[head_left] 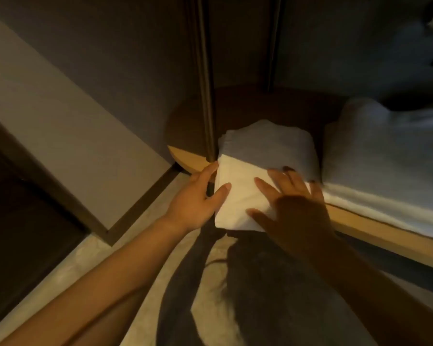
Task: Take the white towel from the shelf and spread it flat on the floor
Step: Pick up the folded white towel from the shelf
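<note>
Hands on folded white towel (238, 196) at shelf (375, 228) edge: left hand (195, 198) grasping its side, right hand (293, 196) flat on top, fingers spread. Second towel stack (385, 158) just beside.

The second towel stack (390, 166) runs off the right edge.

Bare forearms (105, 278), dark-painted nails (288, 168).

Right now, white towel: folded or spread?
Folded. The white towel is a compact thick bundle, partly on the shelf, overhanging its edge, with the left hand at its side and the right hand on top.
</note>
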A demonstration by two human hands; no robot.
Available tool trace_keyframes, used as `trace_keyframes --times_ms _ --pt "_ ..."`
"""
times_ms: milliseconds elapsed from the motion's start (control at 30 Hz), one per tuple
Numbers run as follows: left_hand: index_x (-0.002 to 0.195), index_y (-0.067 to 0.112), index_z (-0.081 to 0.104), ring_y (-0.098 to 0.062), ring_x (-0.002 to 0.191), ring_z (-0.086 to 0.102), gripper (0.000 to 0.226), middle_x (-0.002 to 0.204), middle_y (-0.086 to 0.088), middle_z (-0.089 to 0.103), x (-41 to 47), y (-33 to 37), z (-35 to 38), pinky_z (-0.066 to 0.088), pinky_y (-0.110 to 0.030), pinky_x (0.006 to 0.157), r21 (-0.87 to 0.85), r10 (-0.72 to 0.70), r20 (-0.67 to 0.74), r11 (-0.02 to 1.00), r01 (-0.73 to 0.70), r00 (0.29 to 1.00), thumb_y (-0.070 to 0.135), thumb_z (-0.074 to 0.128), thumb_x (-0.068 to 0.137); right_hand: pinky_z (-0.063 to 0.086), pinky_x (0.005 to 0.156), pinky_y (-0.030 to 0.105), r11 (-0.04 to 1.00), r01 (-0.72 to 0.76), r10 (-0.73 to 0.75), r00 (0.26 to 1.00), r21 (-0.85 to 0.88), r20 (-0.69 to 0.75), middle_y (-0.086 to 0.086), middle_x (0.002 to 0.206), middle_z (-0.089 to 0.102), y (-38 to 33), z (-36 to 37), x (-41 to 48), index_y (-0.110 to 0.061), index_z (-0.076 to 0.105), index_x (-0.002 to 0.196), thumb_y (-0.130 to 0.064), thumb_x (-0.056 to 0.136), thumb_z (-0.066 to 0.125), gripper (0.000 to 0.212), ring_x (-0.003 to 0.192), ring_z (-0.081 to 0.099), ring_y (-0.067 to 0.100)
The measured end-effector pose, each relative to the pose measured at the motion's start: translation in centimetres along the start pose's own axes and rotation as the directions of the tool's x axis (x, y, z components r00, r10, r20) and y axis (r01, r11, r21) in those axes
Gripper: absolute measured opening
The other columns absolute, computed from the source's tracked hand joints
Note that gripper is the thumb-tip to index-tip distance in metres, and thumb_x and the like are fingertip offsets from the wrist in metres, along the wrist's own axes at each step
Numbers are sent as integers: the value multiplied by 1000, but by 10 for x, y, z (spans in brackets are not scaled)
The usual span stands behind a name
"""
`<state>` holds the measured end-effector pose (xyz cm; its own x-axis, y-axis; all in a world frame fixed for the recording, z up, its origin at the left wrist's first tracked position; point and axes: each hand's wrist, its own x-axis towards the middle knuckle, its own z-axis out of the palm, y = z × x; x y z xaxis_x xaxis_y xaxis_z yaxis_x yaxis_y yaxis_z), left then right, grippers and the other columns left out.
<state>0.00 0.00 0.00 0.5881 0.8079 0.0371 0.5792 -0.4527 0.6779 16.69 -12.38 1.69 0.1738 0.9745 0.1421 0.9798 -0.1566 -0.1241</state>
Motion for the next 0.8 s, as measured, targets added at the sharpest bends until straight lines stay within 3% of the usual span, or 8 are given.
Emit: trace_keyframes --times_ms 133,267,433,567,633,700,800 --pt "144 42 4 -18 131 41 65 148 6 33 7 14 19 41 -48 106 -328 -49 75 942 71 996 50 42 93 34 102 60 999 10 -6 997 52 -76 12 146 41 8 5 -15 -20 51 133 -65 84 31 69 134 37 33" --pt "143 40 4 -15 130 38 62 137 17 32 9 21 34 39 -39 106 -489 -78 6 869 71 997 42 44 95 43 93 60 993 9 8 990 114 -143 14 145 41 15 6 -30 -17 52 132 -60 86 36 65 130 41 37" --pt "144 37 16 -1 118 45 59 119 35 39 -5 27 31 42 -30 101 -492 -54 -106 871 -5 993 37 48 94 45 93 56 988 19 11 980 151 -199 15 143 43 11 4 -39 -18 56 129 -60 85 33 65 126 45 39" --pt "143 38 22 -9 121 50 54 134 17 48 -29 24 13 46 -43 102 -479 -61 -137 878 -12 989 40 47 95 45 91 58 979 91 -39 963 182 -268 19 137 49 -5 9 -49 -15 58 123 -56 85 42 59 120 48 42" --pt "143 42 21 -14 123 51 55 139 13 46 -45 18 0 46 -47 101 -485 -63 -75 874 18 995 43 45 94 41 97 56 975 167 -122 954 147 -274 20 136 48 -17 13 -58 -20 47 126 -56 86 45 55 121 47 40" --pt "141 48 21 -13 124 51 53 140 16 45 -65 12 -15 46 -46 102 -500 -62 -37 865 35 997 46 45 94 38 100 55 966 220 -179 948 136 -261 20 136 48 -33 17 -69 -22 40 126 -57 88 42 52 123 46 38" --pt "136 55 24 -7 121 50 48 134 28 44 -101 -2 -35 46 -42 103 -483 -77 -112 875 13 991 49 45 92 41 97 57 943 256 -200 947 211 -253 17 137 48 -65 24 -81 -22 45 126 -60 87 40 55 124 43 35"
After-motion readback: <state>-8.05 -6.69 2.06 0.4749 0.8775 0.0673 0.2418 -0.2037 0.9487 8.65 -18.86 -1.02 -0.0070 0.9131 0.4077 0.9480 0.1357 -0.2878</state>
